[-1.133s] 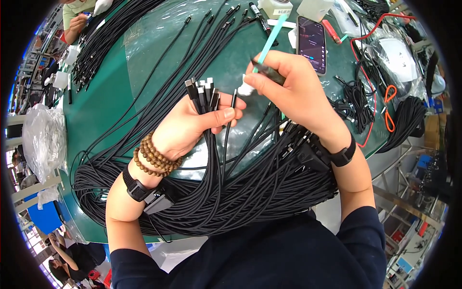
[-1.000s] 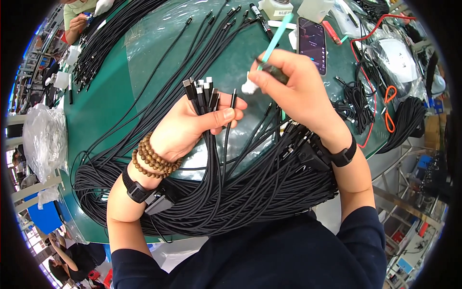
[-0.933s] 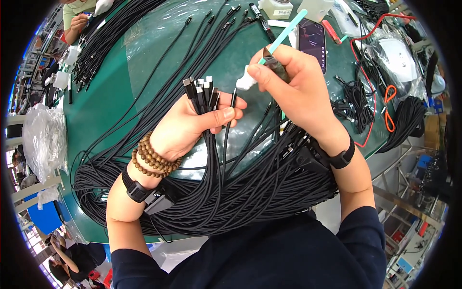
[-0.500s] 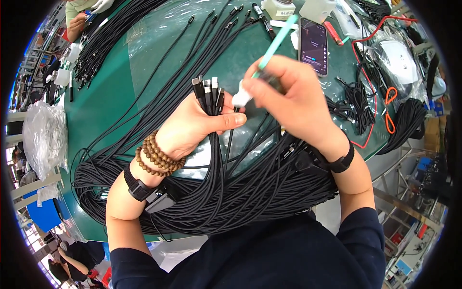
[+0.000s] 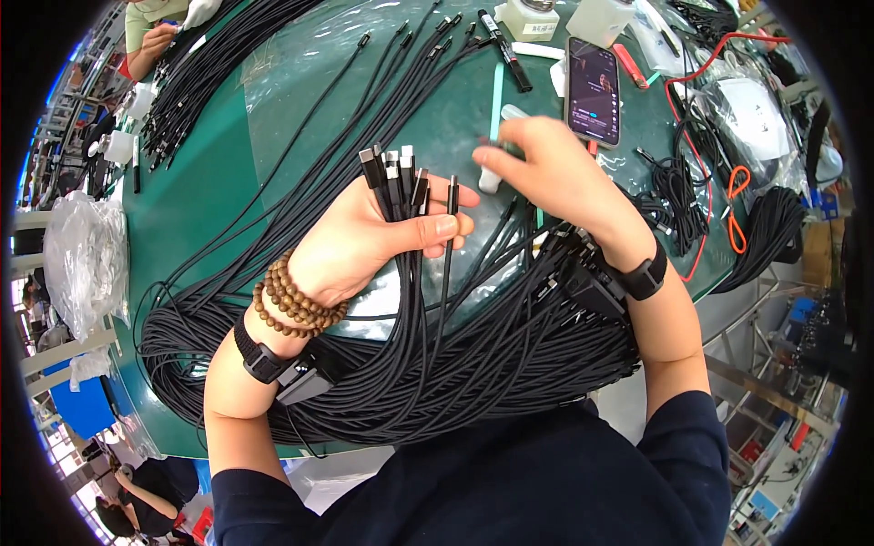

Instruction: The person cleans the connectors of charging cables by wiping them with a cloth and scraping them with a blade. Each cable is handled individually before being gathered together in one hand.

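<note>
My left hand (image 5: 401, 227) is wrapped round a bunch of black cables (image 5: 401, 187), their metal-tipped plugs pointing up above the fist. One cable (image 5: 452, 196) stands a little apart from the rest at the thumb tip, its plug upright. To the right, my right hand (image 5: 564, 177) is over the table, fingers bent toward a thin mint-green stick (image 5: 496, 96). The stick's white end (image 5: 489, 180) shows just below my fingertips. Blur at the fingertips hides whether they grip the stick or are apart from it.
A thick heap of black cables (image 5: 437, 382) lies before me. Beyond the right hand are a phone (image 5: 593, 91), a black marker (image 5: 506, 55), bottles (image 5: 531, 18) and a red cable (image 5: 674, 118). At the far left, another person's hand (image 5: 157, 38) is beside more cables.
My right hand and the mint-green stick have drawn away from the plug at my left thumb. The stick has swung nearly upright in the picture, and that plug is now uncovered.
</note>
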Motion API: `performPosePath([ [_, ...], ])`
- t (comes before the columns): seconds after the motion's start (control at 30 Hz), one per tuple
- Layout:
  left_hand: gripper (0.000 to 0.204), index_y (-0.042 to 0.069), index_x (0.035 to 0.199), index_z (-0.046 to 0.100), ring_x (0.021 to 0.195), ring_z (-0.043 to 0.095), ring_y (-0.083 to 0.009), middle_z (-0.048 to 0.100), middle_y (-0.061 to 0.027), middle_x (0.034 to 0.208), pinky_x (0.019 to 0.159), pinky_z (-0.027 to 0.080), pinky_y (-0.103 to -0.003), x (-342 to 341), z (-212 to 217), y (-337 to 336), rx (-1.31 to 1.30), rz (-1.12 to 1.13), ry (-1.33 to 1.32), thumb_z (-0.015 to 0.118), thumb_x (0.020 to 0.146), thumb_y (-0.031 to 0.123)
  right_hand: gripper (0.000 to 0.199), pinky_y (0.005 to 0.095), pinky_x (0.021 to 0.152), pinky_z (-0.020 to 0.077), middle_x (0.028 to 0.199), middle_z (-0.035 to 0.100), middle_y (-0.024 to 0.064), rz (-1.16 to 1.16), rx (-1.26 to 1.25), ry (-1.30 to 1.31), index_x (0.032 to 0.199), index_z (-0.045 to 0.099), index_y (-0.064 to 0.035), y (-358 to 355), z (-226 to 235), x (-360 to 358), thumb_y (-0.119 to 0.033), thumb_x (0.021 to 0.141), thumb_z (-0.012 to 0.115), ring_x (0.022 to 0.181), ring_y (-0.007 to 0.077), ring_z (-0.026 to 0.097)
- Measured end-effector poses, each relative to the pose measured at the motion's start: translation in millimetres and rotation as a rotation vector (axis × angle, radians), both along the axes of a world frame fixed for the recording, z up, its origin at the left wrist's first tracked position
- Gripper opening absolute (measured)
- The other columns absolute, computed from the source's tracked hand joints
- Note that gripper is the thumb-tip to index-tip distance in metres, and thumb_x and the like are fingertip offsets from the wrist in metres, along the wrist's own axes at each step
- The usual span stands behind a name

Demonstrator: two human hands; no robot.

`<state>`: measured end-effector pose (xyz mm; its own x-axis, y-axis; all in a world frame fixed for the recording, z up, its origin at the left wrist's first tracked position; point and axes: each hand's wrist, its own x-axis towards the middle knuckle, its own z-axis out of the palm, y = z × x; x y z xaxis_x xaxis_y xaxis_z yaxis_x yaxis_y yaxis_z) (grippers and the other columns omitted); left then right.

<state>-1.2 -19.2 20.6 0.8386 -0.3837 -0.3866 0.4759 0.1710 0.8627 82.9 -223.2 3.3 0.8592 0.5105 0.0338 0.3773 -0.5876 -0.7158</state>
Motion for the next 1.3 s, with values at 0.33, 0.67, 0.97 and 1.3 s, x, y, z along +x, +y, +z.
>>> performPosePath([
  [0.33, 0.025, -0.005, 0.107, 0.061, 0.084, 0.063, -0.0131, 0.067, -0.0097, 0.094, 0.076, 0.051, -0.026, -1.3, 4.8, 13.9, -0.113, -0.072, -0.035, 0.066, 0.085, 0.005, 0.012, 0.0209, 0.056, 0.0427, 0.076, 0.065, 0.0048, 0.188, 0.675, 0.482, 0.083, 0.063, -0.0004, 8.7, 21.5, -23.1, -0.011, 0.081, 0.069, 0.065, 0.0059, 0.055],
  [0.67, 0.025, -0.002, 0.107, 0.061, 0.082, 0.063, -0.0116, 0.067, -0.0081, 0.096, 0.074, 0.051, -0.025, -4.4, 10.8, 14.5, -0.007, -0.078, -0.013, 0.068, 0.084, 0.004, 0.006, 0.017, 0.054, 0.04, 0.077, 0.062, 0.0014, 0.139, 0.45, 0.471, 0.079, 0.061, -0.0034, -4.8, 48.5, -24.0, -0.005, 0.083, 0.065, 0.063, 0.003, 0.053],
  [0.97, 0.026, -0.002, 0.105, 0.062, 0.079, 0.062, -0.0097, 0.067, -0.0072, 0.093, 0.07, 0.051, -0.023, -11.5, 19.8, 3.8, 0.065, 0.049, -0.082, 0.071, 0.081, 0.005, 0.015, 0.0186, 0.054, 0.0375, 0.07, 0.054, -0.0042, 0.064, 0.555, 0.266, 0.08, 0.06, -0.0035, 14.6, 23.7, -34.5, -0.014, 0.091, 0.061, 0.063, 0.0023, 0.049],
  [1.3, 0.025, -0.002, 0.105, 0.062, 0.078, 0.062, -0.0099, 0.067, -0.0068, 0.093, 0.07, 0.051, -0.024, -12.7, 13.8, 7.6, 0.033, 0.017, -0.09, 0.071, 0.082, 0.005, 0.017, 0.0183, 0.054, 0.036, 0.068, 0.053, -0.0041, 0.086, 0.425, 0.311, 0.082, 0.06, -0.0047, 10.8, 22.0, -28.7, -0.018, 0.092, 0.059, 0.061, 0.0021, 0.047],
])
